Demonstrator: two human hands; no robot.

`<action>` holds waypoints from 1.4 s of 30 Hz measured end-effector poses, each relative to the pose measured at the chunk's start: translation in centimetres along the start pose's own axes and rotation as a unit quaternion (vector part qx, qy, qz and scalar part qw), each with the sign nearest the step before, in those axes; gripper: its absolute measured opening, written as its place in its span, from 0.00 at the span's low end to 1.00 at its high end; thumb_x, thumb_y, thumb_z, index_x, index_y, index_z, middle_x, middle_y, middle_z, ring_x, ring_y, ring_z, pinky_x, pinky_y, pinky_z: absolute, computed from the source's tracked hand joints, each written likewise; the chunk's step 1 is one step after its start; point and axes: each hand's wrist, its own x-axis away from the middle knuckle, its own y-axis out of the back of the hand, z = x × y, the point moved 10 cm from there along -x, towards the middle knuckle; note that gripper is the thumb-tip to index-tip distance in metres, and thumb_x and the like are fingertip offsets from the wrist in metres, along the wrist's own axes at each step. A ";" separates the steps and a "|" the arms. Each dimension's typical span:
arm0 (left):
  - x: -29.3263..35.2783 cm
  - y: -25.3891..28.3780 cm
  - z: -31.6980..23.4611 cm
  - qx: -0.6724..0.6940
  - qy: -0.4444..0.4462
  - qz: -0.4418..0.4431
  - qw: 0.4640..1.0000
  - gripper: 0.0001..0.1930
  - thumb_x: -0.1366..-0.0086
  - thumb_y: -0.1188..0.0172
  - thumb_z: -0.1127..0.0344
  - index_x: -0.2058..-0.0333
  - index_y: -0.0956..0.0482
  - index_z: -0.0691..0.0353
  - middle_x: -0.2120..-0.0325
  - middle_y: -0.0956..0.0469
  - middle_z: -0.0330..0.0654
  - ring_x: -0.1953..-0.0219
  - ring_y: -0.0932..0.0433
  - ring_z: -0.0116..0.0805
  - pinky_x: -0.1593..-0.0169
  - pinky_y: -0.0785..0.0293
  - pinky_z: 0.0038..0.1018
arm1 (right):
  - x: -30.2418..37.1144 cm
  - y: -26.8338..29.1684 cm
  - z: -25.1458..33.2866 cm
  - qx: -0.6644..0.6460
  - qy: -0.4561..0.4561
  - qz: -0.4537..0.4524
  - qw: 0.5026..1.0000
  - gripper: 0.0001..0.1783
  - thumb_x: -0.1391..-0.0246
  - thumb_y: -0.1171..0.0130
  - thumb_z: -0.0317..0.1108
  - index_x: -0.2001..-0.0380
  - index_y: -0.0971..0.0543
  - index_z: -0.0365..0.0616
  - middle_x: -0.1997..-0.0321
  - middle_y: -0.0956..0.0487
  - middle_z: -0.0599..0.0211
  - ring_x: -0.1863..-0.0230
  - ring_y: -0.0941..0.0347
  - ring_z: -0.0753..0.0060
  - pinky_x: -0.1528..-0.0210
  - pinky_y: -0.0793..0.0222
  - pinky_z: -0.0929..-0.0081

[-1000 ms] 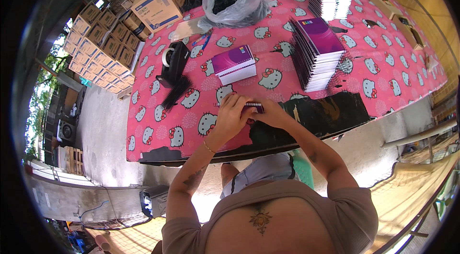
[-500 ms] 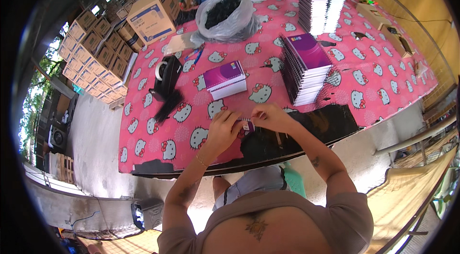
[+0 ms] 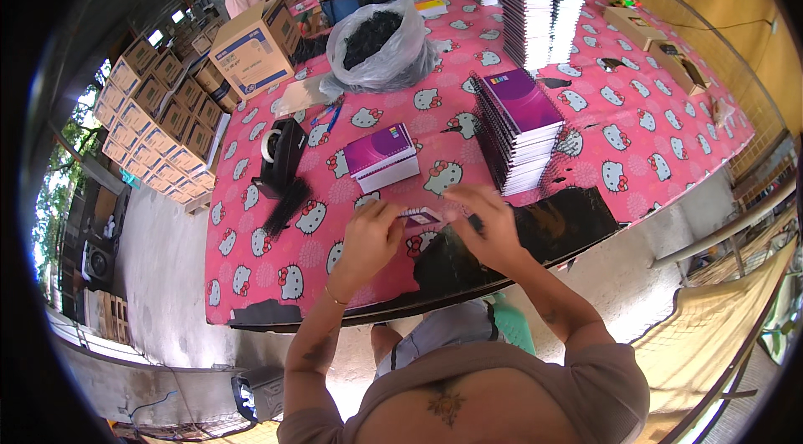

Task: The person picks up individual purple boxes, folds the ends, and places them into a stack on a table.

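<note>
My left hand (image 3: 374,232) is closed around the left end of a small purple notebook (image 3: 421,217), held just above the table near its front edge. At the notebook's other end is my right hand (image 3: 489,230), its thumb and fingers apart; whether a fingertip touches the cover is blurred. Beyond my left hand lies a short stack of purple notebooks (image 3: 381,155) with white page edges. A taller stack of purple spiral notebooks (image 3: 523,122) with black coils stands beyond my right hand.
A black tape dispenser (image 3: 290,147), black strands (image 3: 287,208) and blue scissors (image 3: 335,115) lie left. Behind are a plastic bag of black strands (image 3: 393,67), an open carton (image 3: 251,55) and tall notebook stacks (image 3: 527,25). Stacked cartons (image 3: 155,130) and two people stand farther off.
My right hand has opened from a pinch and shifted slightly right. The small notebook now shows more between my hands, tilted. The whole view has shifted a little.
</note>
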 end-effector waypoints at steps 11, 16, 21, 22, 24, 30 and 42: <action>-15.7 4.7 -12.7 0.059 -0.296 -0.225 0.926 0.11 0.42 0.35 0.75 0.59 0.18 0.64 0.60 0.18 0.49 0.58 0.18 0.47 0.55 0.21 0.36 | -8.1 15.7 -2.1 -0.123 -0.105 -0.180 0.970 0.30 0.31 0.49 0.48 0.38 0.29 0.34 0.37 0.26 0.52 0.35 0.31 0.60 0.32 0.40 0.65; -18.1 -3.8 -8.9 0.127 -0.307 -0.097 0.938 0.12 0.42 0.38 0.77 0.58 0.17 0.65 0.55 0.18 0.49 0.48 0.20 0.47 0.48 0.20 0.36 | -9.3 14.6 -10.6 -0.091 -0.263 0.001 0.960 0.32 0.32 0.48 0.49 0.35 0.31 0.36 0.32 0.30 0.50 0.30 0.37 0.61 0.28 0.48 0.67; -18.6 -5.1 -7.7 0.182 -0.259 -0.049 0.947 0.14 0.42 0.41 0.80 0.57 0.18 0.65 0.52 0.18 0.50 0.45 0.20 0.45 0.51 0.19 0.34 | -8.7 13.0 -11.1 -0.085 -0.250 0.053 0.963 0.32 0.33 0.47 0.46 0.34 0.32 0.37 0.31 0.31 0.50 0.29 0.38 0.62 0.28 0.49 0.69; -18.9 -5.3 -7.7 0.191 -0.253 -0.037 0.948 0.14 0.43 0.41 0.80 0.56 0.17 0.65 0.52 0.18 0.50 0.45 0.20 0.45 0.51 0.19 0.34 | -8.7 12.9 -11.0 -0.087 -0.246 0.053 0.964 0.31 0.33 0.47 0.45 0.34 0.32 0.37 0.31 0.31 0.50 0.29 0.38 0.62 0.28 0.49 0.69; -19.0 -5.6 -7.6 0.202 -0.232 -0.017 0.951 0.15 0.43 0.41 0.80 0.56 0.18 0.64 0.52 0.18 0.49 0.45 0.20 0.46 0.52 0.19 0.34 | -8.6 12.9 -11.5 -0.090 -0.242 0.057 0.964 0.31 0.33 0.47 0.44 0.33 0.33 0.36 0.31 0.31 0.50 0.29 0.39 0.63 0.28 0.48 0.70; -15.9 -2.3 -4.0 0.113 -0.201 -0.143 0.962 0.13 0.42 0.37 0.75 0.57 0.17 0.63 0.51 0.20 0.48 0.48 0.20 0.47 0.53 0.20 0.36 | -7.4 14.5 -8.8 -0.053 -0.207 -0.048 0.976 0.31 0.34 0.45 0.41 0.33 0.34 0.36 0.29 0.33 0.51 0.28 0.40 0.60 0.28 0.48 0.67; -4.2 -1.9 9.9 -0.116 -0.054 -0.052 0.990 0.15 0.41 0.39 0.72 0.54 0.20 0.66 0.59 0.20 0.46 0.56 0.22 0.48 0.50 0.24 0.40 | -0.2 2.8 -0.7 -0.140 -0.030 0.048 0.989 0.19 0.46 0.35 0.27 0.50 0.20 0.42 0.45 0.23 0.55 0.43 0.27 0.55 0.39 0.35 0.63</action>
